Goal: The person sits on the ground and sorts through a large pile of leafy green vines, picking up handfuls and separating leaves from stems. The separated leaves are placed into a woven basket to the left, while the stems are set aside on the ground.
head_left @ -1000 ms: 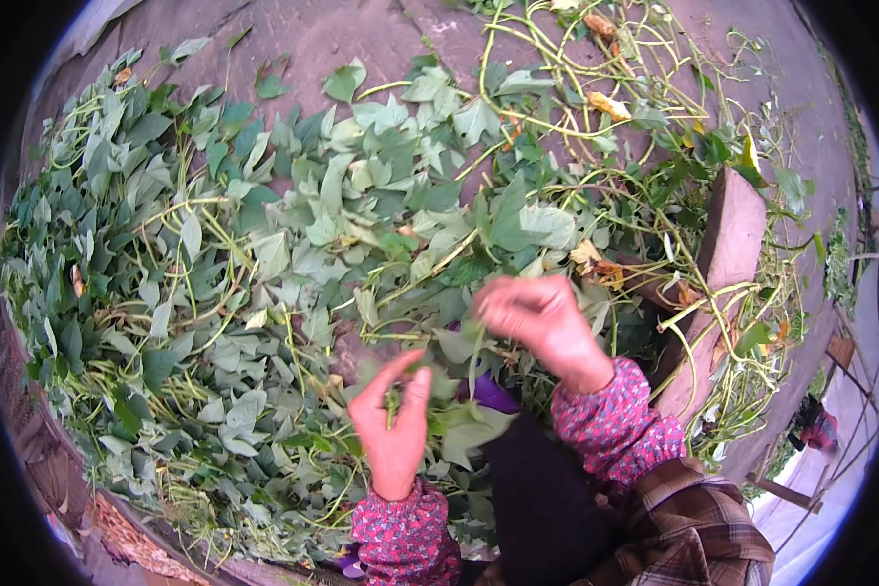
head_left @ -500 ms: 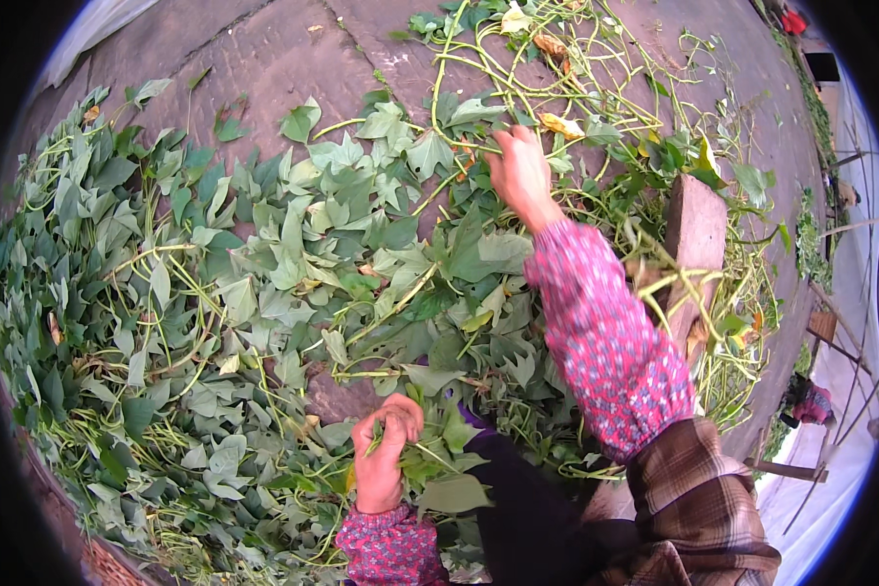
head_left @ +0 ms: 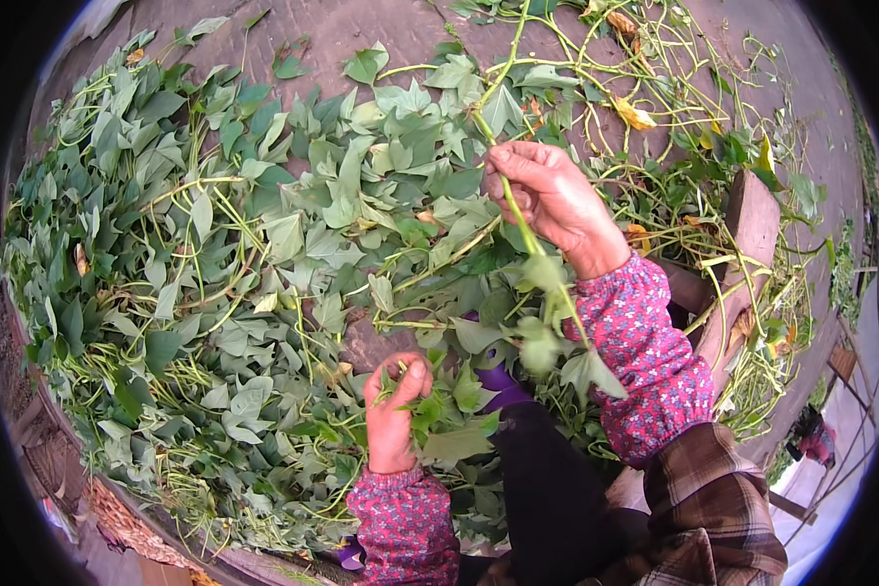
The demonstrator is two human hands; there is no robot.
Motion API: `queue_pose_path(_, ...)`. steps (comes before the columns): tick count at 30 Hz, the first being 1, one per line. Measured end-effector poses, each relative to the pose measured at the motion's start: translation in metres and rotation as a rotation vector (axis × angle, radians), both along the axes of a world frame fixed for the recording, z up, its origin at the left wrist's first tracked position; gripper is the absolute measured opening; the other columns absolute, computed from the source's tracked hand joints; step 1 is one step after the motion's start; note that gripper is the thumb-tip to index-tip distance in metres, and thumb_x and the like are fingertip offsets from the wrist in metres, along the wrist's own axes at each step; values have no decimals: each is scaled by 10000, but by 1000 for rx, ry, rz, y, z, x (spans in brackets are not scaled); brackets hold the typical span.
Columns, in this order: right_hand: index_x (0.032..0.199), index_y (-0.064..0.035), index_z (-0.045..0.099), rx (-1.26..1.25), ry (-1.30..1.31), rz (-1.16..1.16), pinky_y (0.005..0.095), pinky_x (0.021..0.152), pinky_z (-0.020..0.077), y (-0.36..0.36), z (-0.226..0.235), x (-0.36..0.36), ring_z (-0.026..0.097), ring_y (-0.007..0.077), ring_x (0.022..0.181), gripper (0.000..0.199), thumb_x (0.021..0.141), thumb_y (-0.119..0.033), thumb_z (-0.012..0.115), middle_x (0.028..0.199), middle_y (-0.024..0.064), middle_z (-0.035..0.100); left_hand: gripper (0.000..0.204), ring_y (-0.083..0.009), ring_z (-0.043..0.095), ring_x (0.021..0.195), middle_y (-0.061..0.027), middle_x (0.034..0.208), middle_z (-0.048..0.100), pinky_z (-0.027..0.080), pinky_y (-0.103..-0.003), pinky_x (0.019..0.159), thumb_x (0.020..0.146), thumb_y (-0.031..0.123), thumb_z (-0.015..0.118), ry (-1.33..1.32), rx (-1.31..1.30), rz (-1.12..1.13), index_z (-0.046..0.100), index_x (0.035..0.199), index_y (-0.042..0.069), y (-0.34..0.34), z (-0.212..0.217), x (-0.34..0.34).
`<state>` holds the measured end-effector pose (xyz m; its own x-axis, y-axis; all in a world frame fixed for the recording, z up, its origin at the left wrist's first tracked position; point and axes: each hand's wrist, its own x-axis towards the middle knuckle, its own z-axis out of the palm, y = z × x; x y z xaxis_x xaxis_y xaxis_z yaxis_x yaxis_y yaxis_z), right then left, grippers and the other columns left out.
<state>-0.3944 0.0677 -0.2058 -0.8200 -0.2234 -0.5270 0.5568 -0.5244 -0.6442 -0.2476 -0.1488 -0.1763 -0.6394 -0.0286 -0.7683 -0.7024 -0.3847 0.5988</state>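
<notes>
My right hand [head_left: 559, 207] is closed, pinching a long green vine [head_left: 519, 227] between thumb and fingers. The vine rises past the hand toward the upper edge, and its leafy end hangs down beside my right sleeve. My left hand [head_left: 392, 415] is curled around a small bunch of leafy green stems [head_left: 469, 391] low in the middle. Beneath and around both hands spreads a thick heap of cut leafy vines [head_left: 293, 239], with broad, pointed green leaves.
Tangled, mostly bare stems [head_left: 688, 103] lie at the upper right, some yellowed. A wooden piece [head_left: 752, 225] slants up beside my right arm. My dark trouser leg [head_left: 537, 469] and a purple shoe [head_left: 498, 386] reach into the heap. Brownish ground [head_left: 381, 24] shows at the top.
My right hand has drawn back toward me from the far stems, lifting the vine, and has turned so the thumb shows. My left hand keeps its bunch. The whole view has shifted a little.
</notes>
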Motion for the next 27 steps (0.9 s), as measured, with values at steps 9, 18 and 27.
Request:
queue_pose_path(9,788,-50,573,80,-71,65,178,372,363,-24,-13,25,459,46,424,163,845,-201,600,616,8,584,208,-92,477,654,-46,824,573,381,-208,608,788,70,637,-48,200,-126,566,964,-16,28,2,-19)
queue_pose_path(18,756,6,571,178,37,81,199,374,377,-37,-20,37,489,67,427,173,829,-144,617,620,66,597,251,-77,469,670,-10,784,545,372,-198,612,807,97,621,35,246,-56,567,1015,-32,45,1,-18)
queue_pose_path(27,800,4,582,275,95,89,189,374,376,-38,-15,44,489,62,423,130,837,-119,602,622,53,599,250,-115,570,782,-55,903,585,444,-217,713,775,46,625,-94,164,118,559,1011,-4,48,4,-12)
